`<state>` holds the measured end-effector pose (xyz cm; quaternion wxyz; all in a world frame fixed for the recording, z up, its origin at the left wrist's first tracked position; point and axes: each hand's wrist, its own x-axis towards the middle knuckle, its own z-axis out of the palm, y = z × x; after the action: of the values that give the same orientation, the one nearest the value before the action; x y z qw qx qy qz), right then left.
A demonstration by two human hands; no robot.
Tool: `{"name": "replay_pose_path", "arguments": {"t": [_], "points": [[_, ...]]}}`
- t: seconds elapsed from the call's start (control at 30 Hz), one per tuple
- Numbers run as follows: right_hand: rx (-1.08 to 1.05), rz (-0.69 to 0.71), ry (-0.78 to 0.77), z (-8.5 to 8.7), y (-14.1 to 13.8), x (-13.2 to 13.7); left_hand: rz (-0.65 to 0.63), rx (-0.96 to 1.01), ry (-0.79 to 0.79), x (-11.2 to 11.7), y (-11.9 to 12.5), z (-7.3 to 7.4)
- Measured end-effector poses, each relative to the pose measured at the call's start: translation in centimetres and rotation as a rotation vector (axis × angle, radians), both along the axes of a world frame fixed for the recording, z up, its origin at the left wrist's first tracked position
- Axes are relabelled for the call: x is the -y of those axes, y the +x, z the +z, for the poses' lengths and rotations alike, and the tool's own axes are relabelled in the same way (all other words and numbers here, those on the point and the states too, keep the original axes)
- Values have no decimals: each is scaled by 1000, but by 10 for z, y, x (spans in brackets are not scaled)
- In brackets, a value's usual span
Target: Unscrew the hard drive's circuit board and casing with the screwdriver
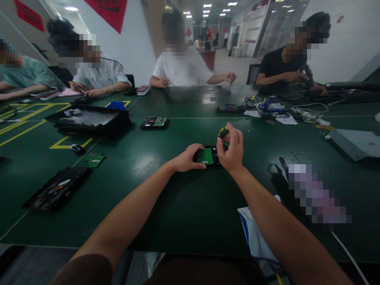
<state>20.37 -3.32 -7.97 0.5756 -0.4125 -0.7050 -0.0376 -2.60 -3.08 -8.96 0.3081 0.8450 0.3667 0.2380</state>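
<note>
On the green table in front of me lies a hard drive (207, 156) with its green circuit board facing up. My left hand (191, 158) grips its left end, thumb and fingers on opposite edges. A screwdriver (223, 132) with a black and yellow handle is held in the fingers of my right hand (232, 150), above the drive's right end. The screwdriver's tip is hidden behind my right hand. Another hard drive (154, 122), also board side up, lies farther off to the left.
Left are black trays (89, 118), a mouse (77, 149), a loose circuit board (94, 160) and a black casing (57, 188). Cables (270, 109) and a grey metal box (358, 144) are right. A white and blue cloth (257, 233) hangs at the front edge. People sit opposite.
</note>
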Motion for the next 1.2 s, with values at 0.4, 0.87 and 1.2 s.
{"name": "replay_pose_path", "arguments": {"t": [0.4, 0.87, 1.2], "points": [[25, -19, 12, -1, 1, -1, 8, 8, -15, 2, 1, 3], [11, 4, 8, 0, 1, -2, 13, 20, -26, 1, 1, 2], [1, 40, -2, 0, 1, -1, 3, 25, -3, 0, 1, 0]]}}
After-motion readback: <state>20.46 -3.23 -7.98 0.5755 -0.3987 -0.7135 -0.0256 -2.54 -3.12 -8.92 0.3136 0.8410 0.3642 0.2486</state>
